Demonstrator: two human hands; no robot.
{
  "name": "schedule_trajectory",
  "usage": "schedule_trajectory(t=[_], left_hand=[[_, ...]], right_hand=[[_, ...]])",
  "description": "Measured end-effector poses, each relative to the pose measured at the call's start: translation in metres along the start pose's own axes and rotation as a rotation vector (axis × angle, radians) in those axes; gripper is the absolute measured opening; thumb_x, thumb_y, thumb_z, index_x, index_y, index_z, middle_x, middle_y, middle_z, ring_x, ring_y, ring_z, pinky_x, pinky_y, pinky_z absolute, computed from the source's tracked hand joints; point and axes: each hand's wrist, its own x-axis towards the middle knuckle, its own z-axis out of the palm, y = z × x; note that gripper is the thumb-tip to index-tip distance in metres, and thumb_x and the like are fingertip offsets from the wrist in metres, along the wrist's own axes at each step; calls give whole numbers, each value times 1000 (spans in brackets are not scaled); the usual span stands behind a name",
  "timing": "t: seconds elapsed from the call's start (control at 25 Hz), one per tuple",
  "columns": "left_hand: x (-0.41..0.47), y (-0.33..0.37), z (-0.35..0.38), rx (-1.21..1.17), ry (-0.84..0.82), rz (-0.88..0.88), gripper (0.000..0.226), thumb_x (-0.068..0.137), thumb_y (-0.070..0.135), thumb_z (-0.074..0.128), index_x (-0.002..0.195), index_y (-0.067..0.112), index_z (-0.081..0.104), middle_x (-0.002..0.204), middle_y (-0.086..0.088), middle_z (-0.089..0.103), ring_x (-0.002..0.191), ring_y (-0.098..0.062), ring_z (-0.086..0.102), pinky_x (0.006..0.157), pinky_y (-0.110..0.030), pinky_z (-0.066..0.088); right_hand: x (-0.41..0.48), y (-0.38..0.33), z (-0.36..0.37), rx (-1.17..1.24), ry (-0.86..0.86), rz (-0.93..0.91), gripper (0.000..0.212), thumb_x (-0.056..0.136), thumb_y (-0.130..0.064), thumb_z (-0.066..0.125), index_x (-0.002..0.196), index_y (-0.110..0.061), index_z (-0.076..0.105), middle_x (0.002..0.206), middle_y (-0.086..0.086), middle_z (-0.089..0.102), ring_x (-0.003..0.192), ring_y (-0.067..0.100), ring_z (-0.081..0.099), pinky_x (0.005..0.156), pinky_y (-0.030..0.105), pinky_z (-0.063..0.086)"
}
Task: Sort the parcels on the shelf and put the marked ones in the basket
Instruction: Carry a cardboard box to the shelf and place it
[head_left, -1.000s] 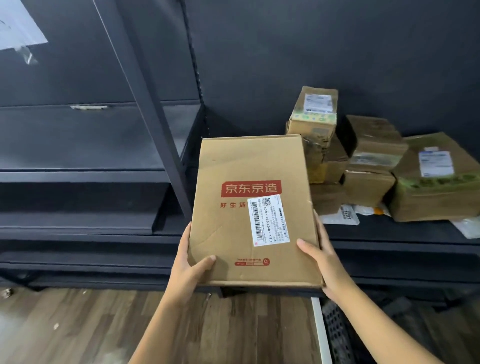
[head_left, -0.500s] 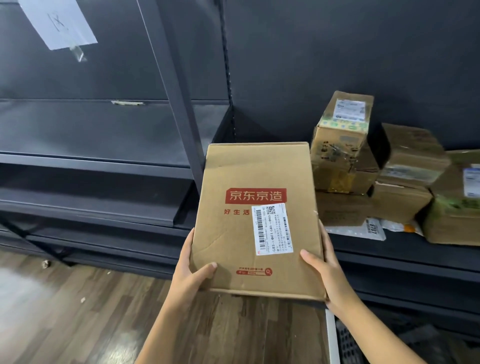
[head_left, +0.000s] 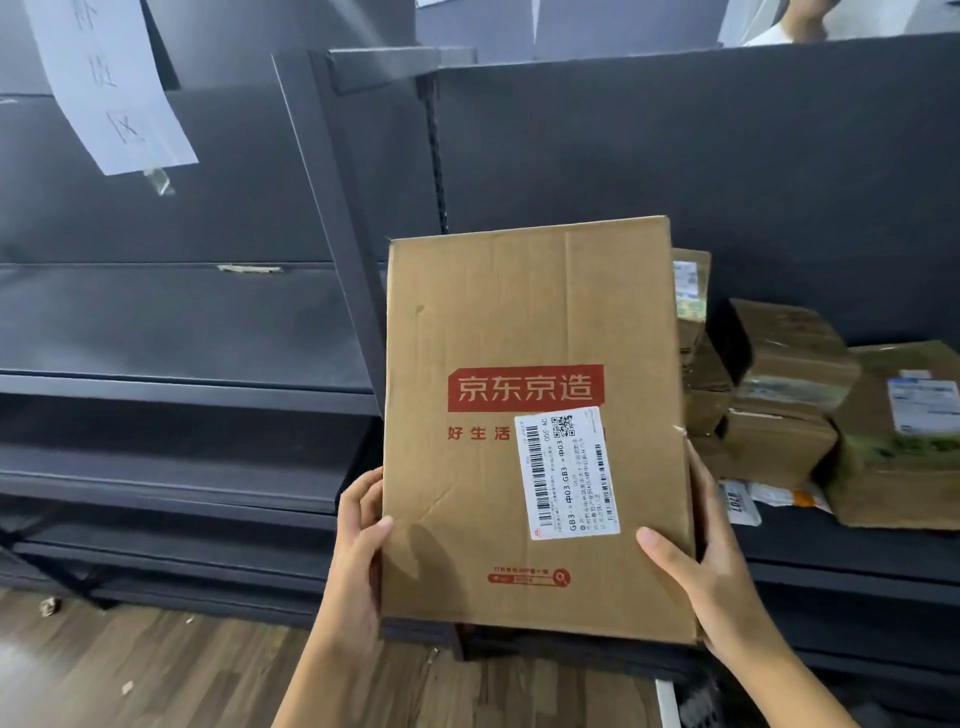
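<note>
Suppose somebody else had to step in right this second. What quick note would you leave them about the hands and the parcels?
Left hand: grip on the left edge of the big cardboard box, thumb on its face.
Right hand: grip on the box's lower right edge.
The box is held up before the shelf, white label facing the camera.
Other parcels lie stacked on the shelf, to the right.
Done: one box in hand. Left: check it for a mark, then sort the stack. No basket clearly in view.

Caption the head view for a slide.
Labelled cardboard parcel gripped by left hand and right hand, before a dark shelf holding more boxes.
</note>
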Motion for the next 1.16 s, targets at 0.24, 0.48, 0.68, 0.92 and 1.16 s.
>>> schedule_trajectory(t=[0.24, 0.48, 0.68, 0.92, 1.16], left_hand=[[23, 22, 19, 137, -40, -74, 44, 81, 59, 42, 124, 59, 47, 138, 18, 48, 124, -7, 48, 99, -37, 42], [21, 22, 23, 140, -14, -105, 31, 93, 58, 28, 115, 60, 50, 125, 15, 57, 110, -9, 59, 77, -28, 51], [13, 17, 18, 10, -130, -67, 42, 87, 55, 52, 129, 50, 45, 124, 17, 61, 104, -7, 65, 70, -24, 57], [16, 14, 13, -85, -203, -9, 52, 72, 23, 64, 118, 43, 52, 117, 6, 64, 96, -17, 67, 70, -32, 57], [33, 23, -1, -30, -350, -96, 86, 62, 24, 74, 134, 53, 37, 127, 5, 59, 110, -24, 62, 76, -36, 56]], right_hand=[[19, -12, -13, 25, 2, -24, 73, 76, -34, 73, 131, -59, 32, 131, -18, 50, 117, 0, 54, 76, 17, 54], [32, -7, -10, 55, 94, 20, 56, 77, -39, 57, 125, -59, 36, 124, -26, 39, 106, -20, 50, 82, 17, 49], [37, -6, -20, 42, 33, -33, 56, 80, -34, 67, 122, -63, 44, 123, -26, 44, 121, 1, 49, 91, 24, 52], [52, -15, -33, 58, -23, -32, 46, 74, -18, 52, 111, -42, 41, 112, -4, 56, 90, -1, 66, 69, 14, 53], [56, -29, -50, 0, -253, 74, 69, 56, -29, 74, 112, -43, 35, 118, 5, 55, 99, 11, 66, 72, 23, 55]])
